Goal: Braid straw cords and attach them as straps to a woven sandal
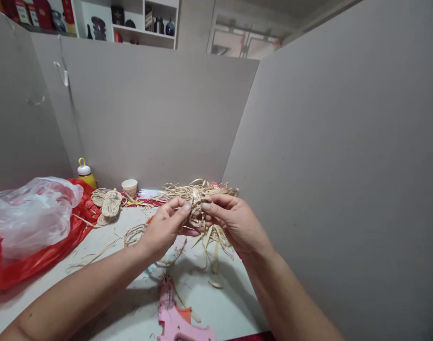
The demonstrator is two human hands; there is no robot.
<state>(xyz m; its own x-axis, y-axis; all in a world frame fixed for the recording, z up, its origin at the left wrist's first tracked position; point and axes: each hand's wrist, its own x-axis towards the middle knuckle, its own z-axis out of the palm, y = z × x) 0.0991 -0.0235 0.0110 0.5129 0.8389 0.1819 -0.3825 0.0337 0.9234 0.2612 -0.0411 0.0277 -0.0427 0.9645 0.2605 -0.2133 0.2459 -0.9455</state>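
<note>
Above the middle of the table, my left hand and my right hand face each other with a small woven straw piece between them. Thumb and fingers of each hand pinch one side of it. Part of the piece is hidden behind my fingers. Loose straw strips lie below and behind my hands. A coil of braided straw cord rests beside my left wrist. Nearer to me, a pink glue gun with an orange trigger lies on the white table.
Small woven straw slippers sit at the back left, near a paper cup and a yellow bottle. A clear plastic bag lies over a red bag. Grey partitions enclose the table at the back and sides.
</note>
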